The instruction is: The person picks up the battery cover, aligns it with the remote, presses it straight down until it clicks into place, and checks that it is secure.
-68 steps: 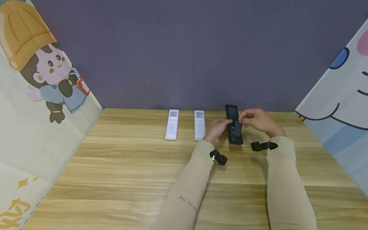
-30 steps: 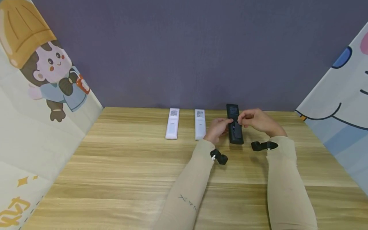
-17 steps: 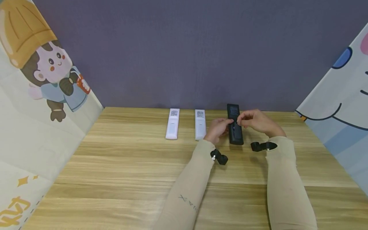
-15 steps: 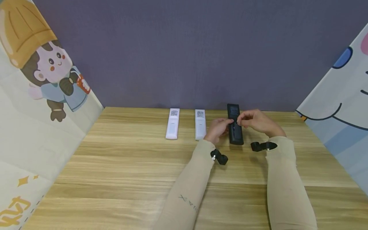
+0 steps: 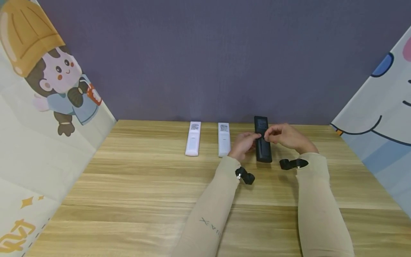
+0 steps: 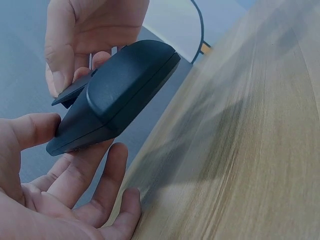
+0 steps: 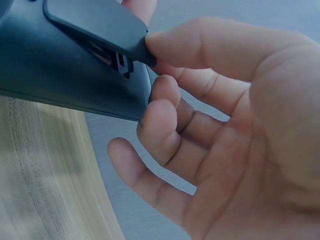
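Observation:
My left hand [image 5: 243, 145] grips a black remote control [image 5: 264, 154], back side up, with the thumb on its near side and fingers underneath. In the left wrist view the remote is lifted off the table and tilted. My right hand [image 5: 287, 137] pinches one end of the black battery cover [image 7: 102, 22] between thumb and index finger. That end stands raised from the remote, and part of the battery compartment [image 7: 107, 55] shows in the gap below it. The other fingers of my right hand curl loosely beside the remote's edge.
Two white remote controls lie back side up to the left: one farther left [image 5: 193, 139] and one [image 5: 224, 140] close to my left hand. The wooden table [image 5: 135, 185] meets a dark grey panel [image 5: 192, 64] at its back edge. Printed cloths stand at both sides.
The battery cover, earlier skewed and lifted well off the remote, now lies more in line and closer to its back. My right hand has shifted slightly left; my left hand keeps its grip.

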A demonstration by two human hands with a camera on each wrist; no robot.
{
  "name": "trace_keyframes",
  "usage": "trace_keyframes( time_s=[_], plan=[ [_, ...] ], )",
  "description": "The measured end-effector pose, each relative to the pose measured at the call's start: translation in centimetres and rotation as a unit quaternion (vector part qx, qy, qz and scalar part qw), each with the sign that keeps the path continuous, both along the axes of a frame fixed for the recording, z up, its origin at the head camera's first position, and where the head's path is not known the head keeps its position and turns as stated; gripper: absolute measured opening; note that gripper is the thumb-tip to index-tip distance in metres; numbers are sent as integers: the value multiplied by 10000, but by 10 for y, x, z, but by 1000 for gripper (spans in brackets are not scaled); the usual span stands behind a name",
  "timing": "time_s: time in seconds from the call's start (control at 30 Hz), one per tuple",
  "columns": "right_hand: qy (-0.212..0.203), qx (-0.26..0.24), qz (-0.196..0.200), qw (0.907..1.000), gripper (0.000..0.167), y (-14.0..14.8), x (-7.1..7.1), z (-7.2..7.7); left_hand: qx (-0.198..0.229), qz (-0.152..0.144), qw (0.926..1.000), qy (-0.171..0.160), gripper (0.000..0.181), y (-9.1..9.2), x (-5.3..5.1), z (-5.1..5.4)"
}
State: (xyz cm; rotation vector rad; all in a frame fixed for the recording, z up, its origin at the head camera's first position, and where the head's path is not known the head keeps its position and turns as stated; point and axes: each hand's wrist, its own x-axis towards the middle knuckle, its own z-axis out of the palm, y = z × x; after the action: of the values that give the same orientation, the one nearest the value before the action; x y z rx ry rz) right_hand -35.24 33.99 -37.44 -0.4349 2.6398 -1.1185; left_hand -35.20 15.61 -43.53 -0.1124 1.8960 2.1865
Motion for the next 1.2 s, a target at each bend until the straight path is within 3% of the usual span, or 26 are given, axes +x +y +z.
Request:
trace_keyframes(
  time_s=[1.2],
  plan=[
    [-83, 109, 2, 9999, 21, -1, -7, -10, -87, 16, 9999, -120, 19, 0, -1, 0]
  ],
)
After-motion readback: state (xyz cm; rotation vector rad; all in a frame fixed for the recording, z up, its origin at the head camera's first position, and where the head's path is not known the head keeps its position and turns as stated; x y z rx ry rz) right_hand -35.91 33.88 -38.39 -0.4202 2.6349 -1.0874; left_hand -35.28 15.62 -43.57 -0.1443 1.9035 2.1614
